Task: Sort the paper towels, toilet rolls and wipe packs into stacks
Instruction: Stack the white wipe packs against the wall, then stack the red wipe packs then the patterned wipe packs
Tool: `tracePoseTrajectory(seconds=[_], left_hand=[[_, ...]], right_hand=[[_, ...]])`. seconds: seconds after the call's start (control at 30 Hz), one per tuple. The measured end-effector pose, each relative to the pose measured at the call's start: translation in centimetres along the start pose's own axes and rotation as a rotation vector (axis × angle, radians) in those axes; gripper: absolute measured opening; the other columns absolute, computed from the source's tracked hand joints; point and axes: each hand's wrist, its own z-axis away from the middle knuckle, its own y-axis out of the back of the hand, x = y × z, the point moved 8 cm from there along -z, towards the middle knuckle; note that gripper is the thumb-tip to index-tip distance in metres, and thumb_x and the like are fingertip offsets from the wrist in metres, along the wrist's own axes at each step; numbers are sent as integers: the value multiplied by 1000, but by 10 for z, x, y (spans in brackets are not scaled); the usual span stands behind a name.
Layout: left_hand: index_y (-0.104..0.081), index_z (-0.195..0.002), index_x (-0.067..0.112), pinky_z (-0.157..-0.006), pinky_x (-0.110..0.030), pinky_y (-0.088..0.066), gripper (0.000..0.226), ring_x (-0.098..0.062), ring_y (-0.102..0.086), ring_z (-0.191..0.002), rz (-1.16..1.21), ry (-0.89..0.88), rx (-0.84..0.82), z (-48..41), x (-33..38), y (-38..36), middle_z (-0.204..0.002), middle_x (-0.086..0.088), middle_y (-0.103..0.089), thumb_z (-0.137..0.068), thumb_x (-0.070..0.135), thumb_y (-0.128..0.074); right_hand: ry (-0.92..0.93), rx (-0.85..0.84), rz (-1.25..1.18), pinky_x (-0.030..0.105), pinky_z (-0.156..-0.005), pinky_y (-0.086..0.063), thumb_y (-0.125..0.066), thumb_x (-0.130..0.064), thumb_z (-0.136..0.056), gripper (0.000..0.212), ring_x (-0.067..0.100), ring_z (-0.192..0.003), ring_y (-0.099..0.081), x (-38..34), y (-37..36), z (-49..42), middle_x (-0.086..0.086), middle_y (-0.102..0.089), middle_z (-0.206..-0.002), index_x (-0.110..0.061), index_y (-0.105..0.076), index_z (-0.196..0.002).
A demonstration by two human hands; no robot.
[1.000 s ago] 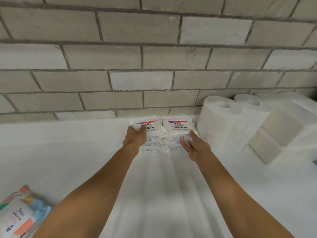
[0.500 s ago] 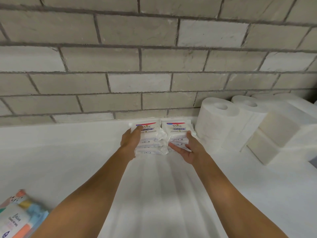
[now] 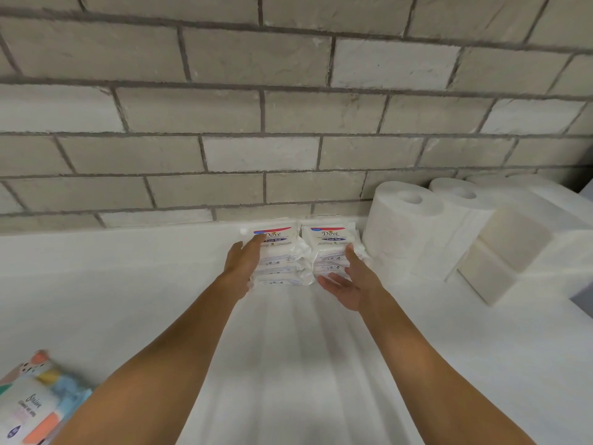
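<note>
- Coloured wipe pack [image 3: 29, 409]: laid flat, well apart from the left Dove stack [image 3: 285, 256], nearer the person and to its left. It is partly cut by the frame edge and not yet stacked.
- Left hand [image 3: 240, 261]: fingers held straight against the left Dove stack's left flank, tips on the top pack. Nothing is gripped.
- Right Dove stack [image 3: 329, 245]: set touching the left Dove stack.
- Right hand [image 3: 349, 281]: palm upturned, fingers straight at that neighbour's near face. Nothing is held.
- Toilet rolls [image 3: 401, 226]: stood upright, further right.
- Judgement: the loose pack is judged nearer the left hand.
</note>
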Motion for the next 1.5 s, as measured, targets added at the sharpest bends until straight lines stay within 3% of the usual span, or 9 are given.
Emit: tracePoseTrajectory(seconds=[0.1, 0.2, 0.3, 0.6, 0.9, 1.07, 1.27, 1.4, 1.5], left_hand=[[-35, -146, 19, -93, -46, -42, 69, -34, -50, -119, -19, -2, 40, 5, -1, 13, -141, -9, -49, -89, 56, -52], [-35, -146, 22, -105, -52, -38, 69, -34, -46, -126, -14, -28, 69, 18, 0, 28, -146, -6, -44, -88, 56, -53], [-39, -143, 21, -100, -48, -42, 61, -32, -48, -124, -21, -67, 90, 36, 3, 49, -142, -6, -47, -91, 50, -53], [-59, -104, 30, -86, -37, -47, 13, -21, -59, -99, -119, -237, -24, 115, 0, 115, -122, -1, -62, -94, 36, -56], [-65, -97, 27, -81, -24, -48, 13, -14, -63, -98, -370, -376, -145, 190, -26, 210, -108, 3, -69, -95, 23, -52], [-68, -96, 27, -82, -39, -56, 10, -15, -69, -92, -505, -366, -214, 217, -52, 280, -100, 7, -73, -93, 29, -58], [-69, -97, 25, -77, -25, -56, 8, -6, -67, -89, -650, -426, -290, 243, -81, 347, -99, 9, -70, -92, 26, -63], [-68, -99, 27, -79, -26, -58, 8, -7, -67, -92, -677, -395, -307, 245, -103, 390, -100, 11, -69, -91, 28, -64], [-66, -99, 33, -78, -27, -59, 10, -7, -66, -95, -685, -394, -268, 245, -118, 416, -103, 15, -67, -90, 28, -67]], right_hand=[[-11, 20, 54, 53, -101, -46, -64, -27, -93, 24, 31, -106, -51, 5, 3, 9, 10, -48, -90, -8, -52, -102], [11, 1, 100, 54, -98, -48, -63, -22, -94, 30, 35, -115, -53, 8, 4, 23, 11, -50, -96, -10, -50, -118], [49, -38, 127, 53, -95, -51, -63, -22, -94, 40, 38, -116, -55, 14, 4, 41, 16, -54, -114, -9, -49, -129], [105, -152, 283, 48, -91, -54, -50, -20, -100, 26, 41, -107, -63, 56, -21, 114, 16, -60, -122, -10, -55, -124], [317, -300, 606, 45, -89, -57, -49, -14, -99, 20, 31, -96, -71, 129, -83, 209, 9, -71, -110, -12, -66, -110], [311, -421, 830, 39, -81, -60, -57, -22, -97, 15, 23, -87, -73, 200, -119, 253, 3, -73, -104, -15, -67, -106], [273, -543, 975, 30, -72, -60, -60, -18, -95, 11, 16, -79, -73, 283, -151, 287, -4, -75, -94, -20, -70, -98], [301, -535, 1035, 35, -78, -61, -61, -16, -94, 12, 15, -82, -73, 314, -163, 295, -6, -75, -96, -23, -70, -98], [365, -502, 1109, 26, -71, -59, -63, -22, -93, 10, 9, -84, -71, 332, -168, 298, -11, -70, -101, -31, -68, -96]])
